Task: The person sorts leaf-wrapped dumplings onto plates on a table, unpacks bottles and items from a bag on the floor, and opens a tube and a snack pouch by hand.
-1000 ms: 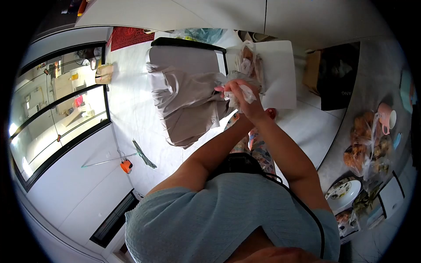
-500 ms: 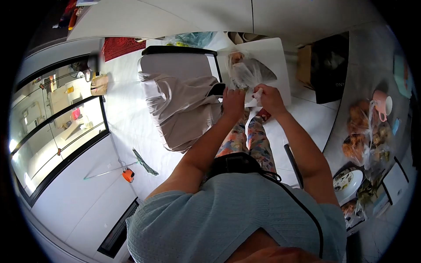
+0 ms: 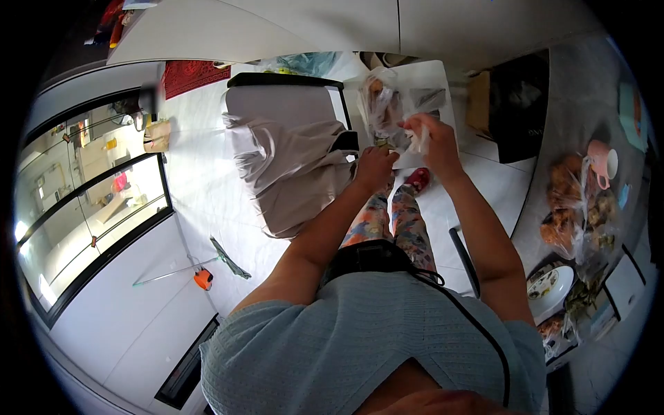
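A clear plastic bag (image 3: 382,104) with brownish contents sits on a white seat or stool top (image 3: 437,76) in front of me. My right hand (image 3: 437,142) is closed on a bunched, whitish part of the plastic, at the bag's near right side. Close by on the left, my left hand (image 3: 377,168) is curled with its fingers together at the bag's near edge. It appears to pinch the plastic there, though its fingertips are partly hidden. A dark grey patch shows behind the plastic, right of the brownish contents.
Left of the bag stands a chair draped with a pale cloth (image 3: 290,166). A black bag (image 3: 519,104) and cardboard stand to the right. The grey table at right holds a pink mug (image 3: 603,162), bagged food (image 3: 564,207) and a white plate (image 3: 550,287). A mop (image 3: 228,257) lies on the floor.
My right hand has moved up, drawing the plastic with it. My left hand has shifted slightly down and right. The bag's plastic has spread and changed shape.
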Available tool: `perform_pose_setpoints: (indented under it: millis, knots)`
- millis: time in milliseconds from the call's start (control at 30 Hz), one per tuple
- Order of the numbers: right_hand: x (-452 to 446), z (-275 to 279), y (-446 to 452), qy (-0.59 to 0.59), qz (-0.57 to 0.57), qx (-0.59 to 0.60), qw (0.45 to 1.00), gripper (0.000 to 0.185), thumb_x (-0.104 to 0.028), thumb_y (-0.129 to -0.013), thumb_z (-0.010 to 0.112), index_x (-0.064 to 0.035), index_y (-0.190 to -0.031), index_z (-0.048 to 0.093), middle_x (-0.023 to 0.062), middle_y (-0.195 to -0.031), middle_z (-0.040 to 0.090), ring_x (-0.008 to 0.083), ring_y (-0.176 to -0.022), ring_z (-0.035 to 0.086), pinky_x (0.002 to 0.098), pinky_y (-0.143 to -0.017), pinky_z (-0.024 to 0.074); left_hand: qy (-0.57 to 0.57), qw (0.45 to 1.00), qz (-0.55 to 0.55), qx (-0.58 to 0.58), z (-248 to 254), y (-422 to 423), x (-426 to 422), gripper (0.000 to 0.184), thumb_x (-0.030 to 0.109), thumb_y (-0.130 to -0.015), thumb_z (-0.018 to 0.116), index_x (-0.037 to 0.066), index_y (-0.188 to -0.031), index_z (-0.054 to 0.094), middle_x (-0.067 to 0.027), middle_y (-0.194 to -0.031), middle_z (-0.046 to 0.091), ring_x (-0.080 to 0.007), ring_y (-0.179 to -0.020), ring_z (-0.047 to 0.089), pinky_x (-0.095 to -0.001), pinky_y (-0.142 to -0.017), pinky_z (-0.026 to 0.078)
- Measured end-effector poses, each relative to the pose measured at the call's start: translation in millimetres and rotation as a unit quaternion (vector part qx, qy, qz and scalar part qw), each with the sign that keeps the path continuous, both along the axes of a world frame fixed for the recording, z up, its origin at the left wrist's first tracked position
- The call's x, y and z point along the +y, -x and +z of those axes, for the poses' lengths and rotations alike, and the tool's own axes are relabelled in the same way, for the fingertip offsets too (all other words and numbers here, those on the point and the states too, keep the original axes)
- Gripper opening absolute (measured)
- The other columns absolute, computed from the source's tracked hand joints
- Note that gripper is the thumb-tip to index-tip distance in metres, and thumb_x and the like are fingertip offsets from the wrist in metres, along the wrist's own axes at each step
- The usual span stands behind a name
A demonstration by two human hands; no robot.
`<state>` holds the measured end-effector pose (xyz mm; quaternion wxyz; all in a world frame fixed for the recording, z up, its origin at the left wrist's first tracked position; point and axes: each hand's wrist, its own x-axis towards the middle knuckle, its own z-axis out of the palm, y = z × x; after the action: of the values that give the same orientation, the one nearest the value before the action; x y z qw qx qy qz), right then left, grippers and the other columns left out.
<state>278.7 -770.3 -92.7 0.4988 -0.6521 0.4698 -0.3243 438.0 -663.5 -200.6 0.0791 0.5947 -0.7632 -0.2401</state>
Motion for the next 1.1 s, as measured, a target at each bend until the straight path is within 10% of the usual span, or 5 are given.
perform_pose_setpoints:
  millis: [600, 867, 1100]
  knots:
    - [2, -30, 6, 0.082, 0.235, 0.163, 0.955, 0.011, -0.008, -0.079, 0.053, -0.0046, -0.082, 0.063, 0.0158, -0.08, 0.065, 0.0353, -0.078, 0.061, 0.0426, -0.068, 0.0482, -0.093, 0.993, 0.015, -0.069, 3, -10, 9, 0.024, 0.004, -0.076, 0.057, 0.01, -0.099, 0.064, -0.0114, -0.088, 0.058, -0.0297, -0.09, 0.057, -0.045, -0.084, 0.041]
    - [-9, -28, -6, 0.129, 0.374, 0.298, 0.869, 0.015, -0.008, -0.076, 0.053, -0.0084, -0.085, 0.065, 0.0155, -0.08, 0.064, 0.035, -0.079, 0.062, 0.0453, -0.071, 0.0487, 0.097, 0.991, 0.031, -0.082, 7, -12, 2, 0.006, 0.012, -0.075, 0.058, 0.011, -0.081, 0.059, -0.0083, -0.084, 0.056, -0.0265, -0.085, 0.057, -0.041, -0.078, 0.042]
    - [-25, -18, -16, 0.068, 0.206, 0.099, 0.971, 0.014, -0.013, -0.084, 0.052, -0.0032, -0.087, 0.062, 0.0162, -0.084, 0.065, 0.0347, -0.081, 0.062, 0.0394, -0.073, 0.0498, -0.028, 0.997, 0.062, -0.04, 16, -7, -8, 0.018, 0.015, -0.078, 0.063, 0.005, -0.093, 0.063, -0.0134, -0.089, 0.061, -0.032, -0.087, 0.057, -0.045, -0.083, 0.041]
